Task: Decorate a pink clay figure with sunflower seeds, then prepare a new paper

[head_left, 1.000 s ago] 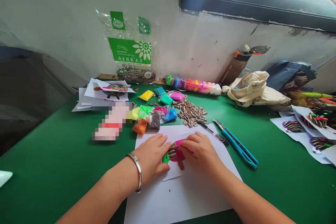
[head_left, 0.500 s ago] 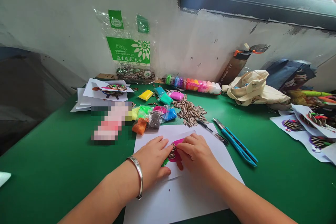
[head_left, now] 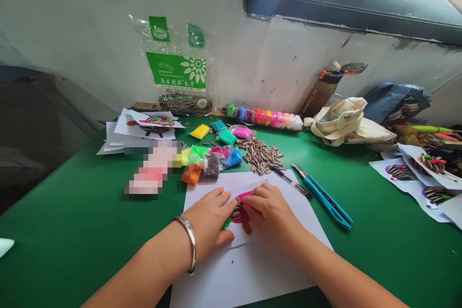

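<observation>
A small white card bears a picture in magenta modelling clay, with striped sunflower seeds set into it and bits of green and brown clay at its lower edge. My left hand, a silver bangle at its wrist, lies on the card's left side, open, fingers stretched out and the fingertips beside the seeds. Over the right part of the clay, my right hand is closed in a pinch. Whatever is between its fingertips is hidden. Under the card lies a larger white sheet.
Behind the sheet are bagged clay packets, a heap of sunflower seeds, a pen and a blue utility knife with its blade showing. Papers lie left, a cloth bag right. A seed bag leans against the wall.
The view has shifted very slightly. Both hands stay in nearly the same place over the clay picture, and nothing has plainly been taken up or let go.
</observation>
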`<state>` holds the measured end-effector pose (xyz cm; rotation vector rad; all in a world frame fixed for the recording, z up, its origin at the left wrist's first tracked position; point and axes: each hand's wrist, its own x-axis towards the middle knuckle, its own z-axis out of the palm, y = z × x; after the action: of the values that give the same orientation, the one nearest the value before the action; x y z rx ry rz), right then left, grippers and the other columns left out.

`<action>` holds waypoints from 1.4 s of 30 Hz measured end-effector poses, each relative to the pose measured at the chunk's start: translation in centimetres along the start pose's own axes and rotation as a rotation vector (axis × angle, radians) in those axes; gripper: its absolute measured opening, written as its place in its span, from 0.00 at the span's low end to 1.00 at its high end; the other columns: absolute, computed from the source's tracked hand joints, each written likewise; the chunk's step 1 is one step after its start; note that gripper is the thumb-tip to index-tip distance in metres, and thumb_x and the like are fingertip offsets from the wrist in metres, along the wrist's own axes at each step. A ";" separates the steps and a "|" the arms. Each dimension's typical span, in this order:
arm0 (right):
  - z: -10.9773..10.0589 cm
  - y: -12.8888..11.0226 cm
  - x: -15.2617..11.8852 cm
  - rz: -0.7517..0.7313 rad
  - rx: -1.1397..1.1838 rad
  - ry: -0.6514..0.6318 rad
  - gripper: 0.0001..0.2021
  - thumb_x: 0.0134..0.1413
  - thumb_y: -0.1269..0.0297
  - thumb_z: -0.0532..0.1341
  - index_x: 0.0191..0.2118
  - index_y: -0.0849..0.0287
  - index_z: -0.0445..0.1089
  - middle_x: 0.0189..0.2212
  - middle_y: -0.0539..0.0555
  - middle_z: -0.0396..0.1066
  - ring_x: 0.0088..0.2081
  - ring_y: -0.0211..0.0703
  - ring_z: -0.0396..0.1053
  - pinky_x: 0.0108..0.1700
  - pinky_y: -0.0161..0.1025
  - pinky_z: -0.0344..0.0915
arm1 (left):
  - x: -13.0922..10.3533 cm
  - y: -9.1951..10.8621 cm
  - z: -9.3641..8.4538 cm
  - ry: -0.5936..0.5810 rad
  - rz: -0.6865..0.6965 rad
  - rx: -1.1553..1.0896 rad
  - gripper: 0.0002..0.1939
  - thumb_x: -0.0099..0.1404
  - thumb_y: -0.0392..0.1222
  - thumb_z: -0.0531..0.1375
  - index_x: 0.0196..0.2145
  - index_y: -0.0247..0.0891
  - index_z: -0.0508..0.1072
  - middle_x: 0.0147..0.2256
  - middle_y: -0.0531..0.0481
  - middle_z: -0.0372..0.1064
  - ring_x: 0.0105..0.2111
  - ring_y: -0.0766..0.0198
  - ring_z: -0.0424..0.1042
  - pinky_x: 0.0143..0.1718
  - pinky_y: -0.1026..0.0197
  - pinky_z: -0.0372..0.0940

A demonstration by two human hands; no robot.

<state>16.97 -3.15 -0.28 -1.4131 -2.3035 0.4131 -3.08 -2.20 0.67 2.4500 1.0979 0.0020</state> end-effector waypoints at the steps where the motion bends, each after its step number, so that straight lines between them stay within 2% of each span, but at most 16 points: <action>1: -0.4 0.4 0.3 0.016 -0.011 0.008 0.16 0.58 0.72 0.58 0.21 0.55 0.73 0.24 0.51 0.69 0.32 0.40 0.62 0.38 0.39 0.53 | 0.0 0.0 -0.1 -0.013 -0.005 -0.007 0.29 0.56 0.44 0.64 0.55 0.39 0.65 0.57 0.41 0.62 0.60 0.46 0.53 0.60 0.45 0.53; 4: -1.5 2.1 1.4 0.130 -0.096 0.082 0.10 0.56 0.73 0.58 0.33 0.56 0.77 0.29 0.53 0.72 0.34 0.42 0.64 0.37 0.38 0.55 | -0.1 0.0 -0.3 -0.038 -0.035 -0.027 0.34 0.56 0.45 0.64 0.59 0.39 0.60 0.59 0.41 0.58 0.62 0.47 0.51 0.61 0.46 0.52; 7: -2.2 3.3 2.8 0.179 -0.196 0.097 0.10 0.57 0.71 0.57 0.37 0.56 0.77 0.32 0.54 0.73 0.36 0.43 0.66 0.37 0.38 0.55 | -0.1 -0.1 -0.1 -0.049 -0.057 -0.024 0.38 0.55 0.45 0.65 0.60 0.38 0.57 0.61 0.40 0.55 0.62 0.47 0.50 0.61 0.46 0.51; 13: -1.6 3.8 5.4 0.174 -0.417 0.018 0.13 0.60 0.68 0.54 0.33 0.54 0.77 0.31 0.54 0.73 0.36 0.44 0.66 0.36 0.39 0.51 | 0.1 0.4 -0.6 -0.102 -0.093 0.004 0.38 0.51 0.44 0.67 0.58 0.34 0.60 0.63 0.37 0.51 0.63 0.45 0.47 0.61 0.45 0.50; 17: -1.1 4.3 6.2 0.187 -0.443 -0.006 0.11 0.59 0.68 0.55 0.33 0.56 0.76 0.31 0.56 0.73 0.37 0.45 0.66 0.35 0.39 0.50 | 0.1 1.0 -1.4 -0.156 -0.123 -0.007 0.39 0.52 0.43 0.66 0.59 0.30 0.60 0.63 0.33 0.49 0.64 0.44 0.46 0.62 0.46 0.50; 26: -0.2 4.8 6.4 0.172 -0.504 -0.058 0.09 0.60 0.70 0.53 0.34 0.57 0.71 0.33 0.55 0.70 0.37 0.44 0.64 0.35 0.38 0.49 | 0.1 1.2 -1.9 -0.162 -0.115 -0.014 0.38 0.53 0.45 0.67 0.58 0.28 0.61 0.62 0.33 0.50 0.63 0.45 0.46 0.62 0.48 0.48; 35: -0.7 4.0 5.6 0.104 -0.557 -0.077 0.08 0.60 0.71 0.52 0.39 0.57 0.68 0.36 0.55 0.69 0.40 0.47 0.64 0.38 0.40 0.48 | 0.0 0.9 -1.4 -0.125 -0.106 -0.025 0.38 0.53 0.46 0.66 0.59 0.31 0.61 0.63 0.35 0.51 0.63 0.46 0.47 0.62 0.48 0.48; 42: -0.7 4.3 5.7 0.086 -0.534 -0.134 0.09 0.51 0.78 0.54 0.31 0.59 0.68 0.31 0.55 0.67 0.34 0.43 0.65 0.34 0.39 0.49 | 0.0 1.1 -1.6 -0.139 -0.108 -0.019 0.38 0.53 0.45 0.66 0.58 0.31 0.61 0.62 0.35 0.51 0.63 0.46 0.47 0.63 0.49 0.48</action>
<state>18.34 3.89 -0.56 -1.7761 -2.5885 -0.1040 -2.62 -2.20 2.55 2.3327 1.1608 -0.1877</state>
